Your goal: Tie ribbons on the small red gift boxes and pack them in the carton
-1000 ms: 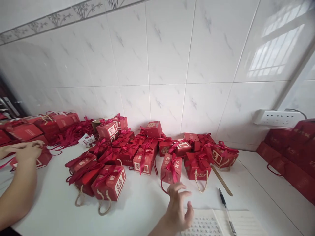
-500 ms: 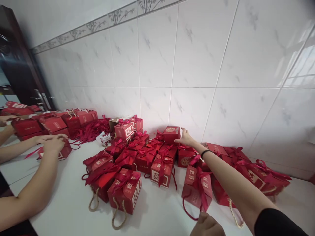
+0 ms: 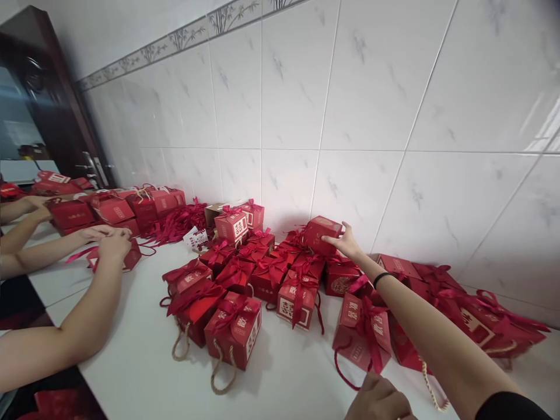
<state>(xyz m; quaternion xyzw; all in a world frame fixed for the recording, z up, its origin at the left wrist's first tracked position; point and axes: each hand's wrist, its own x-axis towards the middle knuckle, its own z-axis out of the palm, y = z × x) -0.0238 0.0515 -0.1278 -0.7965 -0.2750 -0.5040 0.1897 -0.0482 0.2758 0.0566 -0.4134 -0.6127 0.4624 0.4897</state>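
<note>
My right hand (image 3: 347, 242) reaches out to the back of the pile and grips a red gift box (image 3: 321, 235) by its right side, thumb in front. This box is tilted above other ribbon-tied boxes. At the bottom edge, my left hand (image 3: 380, 399) is closed with its knuckles up; what its fingers hold, if anything, is hidden. Just beyond it stands a red gift box with a ribbon bow (image 3: 364, 332), its dark red cord handle (image 3: 343, 376) looping close to my left hand.
Red boxes with rope handles (image 3: 234, 329) stand on the white table (image 3: 289, 373). More boxes (image 3: 476, 321) are heaped at right. A co-worker's hands (image 3: 111, 239) handle a box at left, near loose red ribbons (image 3: 184, 224). Another person's hands are farther left. A tiled wall (image 3: 289, 116) runs behind.
The box in my right hand has gone from sitting level to tilted. The whole view has shifted, so things appear farther right. My left hand stays closed at the bottom edge.
</note>
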